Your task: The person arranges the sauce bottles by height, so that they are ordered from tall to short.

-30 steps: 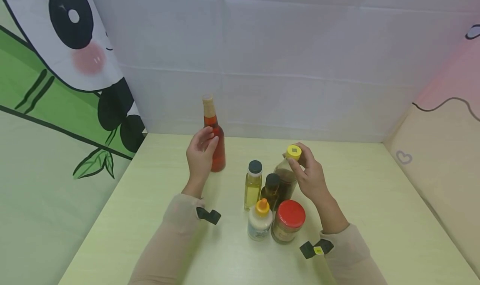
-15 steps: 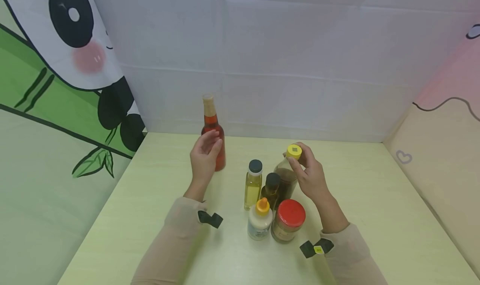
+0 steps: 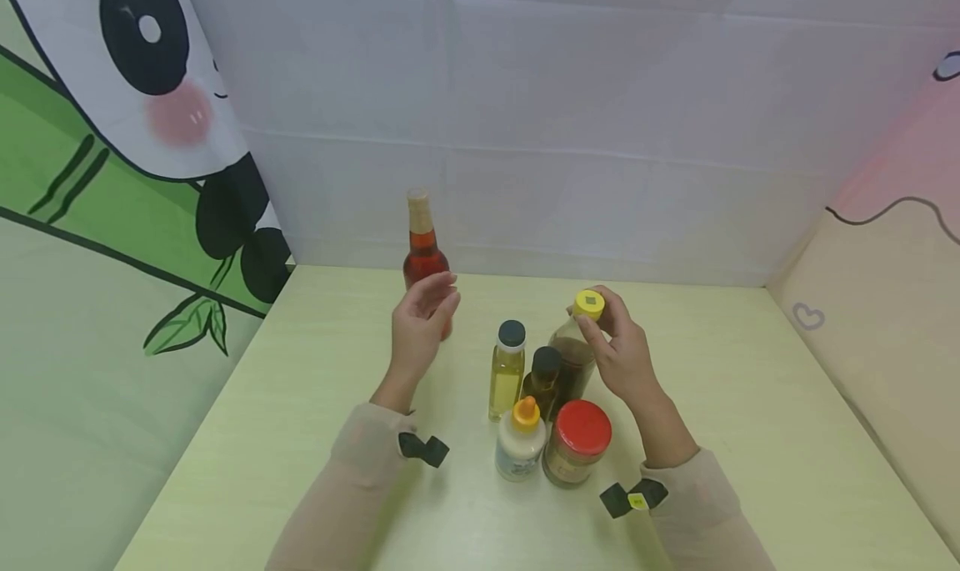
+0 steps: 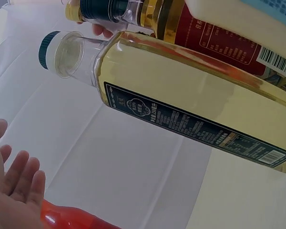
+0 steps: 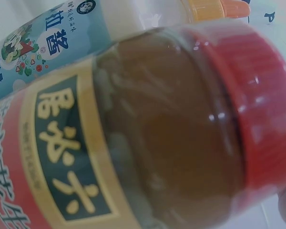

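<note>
My right hand [image 3: 618, 350] pinches the neck of a dark-liquid bottle [image 3: 573, 356] just below its yellow cap [image 3: 588, 305]. In front of the tall red bottle [image 3: 424, 262], my left hand [image 3: 422, 325] is held with fingers slightly bent and nothing between them. The left wrist view shows the left hand [image 4: 14, 186] palm up beside the red bottle [image 4: 74, 219]; contact cannot be told. Between the hands stand a square bottle of pale yellow oil [image 3: 506, 379], a small dark-capped bottle [image 3: 543, 375], a white squeeze bottle [image 3: 519, 450] and a red-lidded jar [image 3: 581, 438].
The jars and bottles stand close together on a pale table [image 3: 300, 454]. A white cloth wall [image 3: 562, 137] rises behind its far edge. Printed side panels, one with a panda [image 3: 172, 162], flank the table.
My left hand has moved right and slightly toward me, across the front of the red bottle. The right hand and the bottle it grips have stayed in place.
</note>
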{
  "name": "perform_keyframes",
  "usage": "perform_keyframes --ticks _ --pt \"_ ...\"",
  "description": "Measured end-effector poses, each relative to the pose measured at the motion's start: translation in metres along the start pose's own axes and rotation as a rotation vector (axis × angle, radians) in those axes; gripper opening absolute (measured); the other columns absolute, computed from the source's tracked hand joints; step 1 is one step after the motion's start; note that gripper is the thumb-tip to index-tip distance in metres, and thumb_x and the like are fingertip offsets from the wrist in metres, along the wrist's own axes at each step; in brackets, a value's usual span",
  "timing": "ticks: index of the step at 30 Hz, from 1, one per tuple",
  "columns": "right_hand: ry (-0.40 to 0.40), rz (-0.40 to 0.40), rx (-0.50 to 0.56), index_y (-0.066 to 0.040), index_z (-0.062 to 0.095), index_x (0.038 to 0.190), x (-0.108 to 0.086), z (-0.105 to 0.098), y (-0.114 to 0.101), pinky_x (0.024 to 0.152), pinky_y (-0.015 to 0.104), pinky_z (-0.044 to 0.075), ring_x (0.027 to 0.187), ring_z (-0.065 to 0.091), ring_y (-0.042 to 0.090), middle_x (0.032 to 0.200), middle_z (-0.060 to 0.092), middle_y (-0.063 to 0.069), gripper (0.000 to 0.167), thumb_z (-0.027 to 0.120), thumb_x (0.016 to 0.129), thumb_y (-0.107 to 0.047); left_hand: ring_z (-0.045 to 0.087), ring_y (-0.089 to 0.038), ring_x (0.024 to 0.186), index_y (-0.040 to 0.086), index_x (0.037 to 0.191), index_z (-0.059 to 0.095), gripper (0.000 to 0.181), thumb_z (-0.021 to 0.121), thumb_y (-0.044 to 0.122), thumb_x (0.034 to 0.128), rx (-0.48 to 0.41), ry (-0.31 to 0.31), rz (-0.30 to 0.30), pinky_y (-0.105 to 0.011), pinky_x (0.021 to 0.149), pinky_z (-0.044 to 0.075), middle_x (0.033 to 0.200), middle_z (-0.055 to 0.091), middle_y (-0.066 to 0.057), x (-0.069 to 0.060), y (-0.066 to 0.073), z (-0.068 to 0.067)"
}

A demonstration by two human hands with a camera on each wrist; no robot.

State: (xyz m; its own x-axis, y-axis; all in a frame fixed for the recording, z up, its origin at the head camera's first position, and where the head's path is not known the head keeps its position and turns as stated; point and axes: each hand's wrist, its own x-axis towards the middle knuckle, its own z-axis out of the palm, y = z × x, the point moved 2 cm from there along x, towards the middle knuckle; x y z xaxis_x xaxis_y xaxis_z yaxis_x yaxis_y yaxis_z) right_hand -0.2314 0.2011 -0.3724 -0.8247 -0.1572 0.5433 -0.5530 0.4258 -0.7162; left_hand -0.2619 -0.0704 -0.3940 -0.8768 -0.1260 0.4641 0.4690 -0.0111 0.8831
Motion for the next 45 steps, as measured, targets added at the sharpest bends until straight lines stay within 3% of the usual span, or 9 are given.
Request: perform_keyframes --ticks 5,9,12,16,23,30,34,39,45 --pt "-0.002 0.005 -0.002 0.001 0.045 0.129 0.0 0.0 0.0 0.09 0.054 0.049 0.108 0.061 0.036 0.108 0.066 0.018 0.036 0.058 0.096 -0.002 0.061 -0.013 0.09 -0.003 0.12 0.062 0.03 0.067 0.007 0.0925 -0.002 -0.018 0.0 -0.018 0.057 0.045 0.109 0.065 -0.02 -0.003 0.004 0.004" --pt "-0.001 0.003 -0.005 0.001 0.045 0.129 0.0 0.0 0.001 0.09 0.054 0.049 0.108 0.062 0.036 0.108 0.066 0.018 0.035 0.058 0.096 -0.002 0.06 -0.007 0.093 -0.01 0.119 0.059 0.029 0.064 -0.004 0.0912 0.017 -0.035 0.006 -0.02 0.076 0.05 0.112 0.062 -0.027 -0.007 0.016 0.008" --pt "0.001 -0.001 -0.006 0.001 0.045 0.129 0.0 0.0 0.001 0.09 0.054 0.048 0.107 0.062 0.036 0.107 0.066 0.018 0.036 0.059 0.096 -0.001 0.06 -0.007 0.096 -0.013 0.12 0.057 0.031 0.063 -0.008 0.0904 0.026 -0.057 0.012 -0.024 0.087 0.049 0.114 0.061 -0.029 -0.008 0.014 0.008" --pt "0.004 -0.003 -0.001 0.001 0.045 0.129 0.0 0.0 0.001 0.09 0.053 0.048 0.107 0.062 0.036 0.107 0.066 0.018 0.036 0.059 0.096 -0.001 0.061 -0.009 0.096 -0.009 0.121 0.059 0.031 0.065 -0.004 0.0913 0.021 -0.087 -0.006 -0.027 0.089 0.049 0.116 0.061 -0.028 -0.007 0.001 0.008" --pt "0.002 0.005 0.0 0.001 0.045 0.129 0.0 0.0 0.001 0.089 0.054 0.049 0.108 0.062 0.036 0.108 0.066 0.018 0.036 0.059 0.096 -0.002 0.061 -0.017 0.098 -0.002 0.121 0.062 0.03 0.067 0.008 0.0929 0.025 -0.153 0.001 -0.03 0.088 0.051 0.115 0.065 -0.018 -0.009 -0.006 0.008" --pt "0.0 0.01 -0.006 0.001 0.044 0.129 0.0 -0.001 0.002 0.09 0.054 0.048 0.109 0.061 0.037 0.109 0.066 0.018 0.037 0.059 0.096 -0.002 0.062 -0.019 0.099 -0.005 0.122 0.06 0.031 0.065 0.004 0.0923 -0.024 -0.229 0.036 -0.032 0.086 0.053 0.116 0.062 -0.024 -0.011 -0.004 0.011" --pt "0.002 0.008 -0.005 0.001 0.045 0.129 0.0 -0.001 0.002 0.089 0.054 0.049 0.108 0.061 0.037 0.108 0.066 0.019 0.036 0.059 0.096 -0.002 0.062 -0.019 0.1 -0.006 0.122 0.059 0.032 0.065 0.0 0.0911 -0.039 -0.247 0.024 -0.032 0.087 0.052 0.116 0.062 -0.022 -0.013 -0.003 0.013" --pt "0.002 0.005 -0.005 0.001 0.045 0.129 -0.001 -0.002 0.003 0.09 0.055 0.048 0.109 0.061 0.038 0.108 0.066 0.019 0.036 0.058 0.096 -0.002 0.061 -0.028 0.102 -0.006 0.122 0.059 0.032 0.065 -0.002 0.091 -0.036 -0.269 0.019 -0.034 0.091 0.05 0.118 0.06 -0.026 -0.016 0.0 0.016" --pt "0.0 -0.002 0.006 0.001 0.045 0.13 -0.001 -0.002 0.002 0.091 0.055 0.047 0.109 0.061 0.037 0.109 0.066 0.018 0.035 0.056 0.097 0.001 0.059 -0.034 0.106 -0.006 0.124 0.058 0.035 0.065 -0.002 0.0906 0.0 -0.303 0.041 -0.046 0.095 0.048 0.12 0.062 -0.02 -0.021 0.003 0.021"
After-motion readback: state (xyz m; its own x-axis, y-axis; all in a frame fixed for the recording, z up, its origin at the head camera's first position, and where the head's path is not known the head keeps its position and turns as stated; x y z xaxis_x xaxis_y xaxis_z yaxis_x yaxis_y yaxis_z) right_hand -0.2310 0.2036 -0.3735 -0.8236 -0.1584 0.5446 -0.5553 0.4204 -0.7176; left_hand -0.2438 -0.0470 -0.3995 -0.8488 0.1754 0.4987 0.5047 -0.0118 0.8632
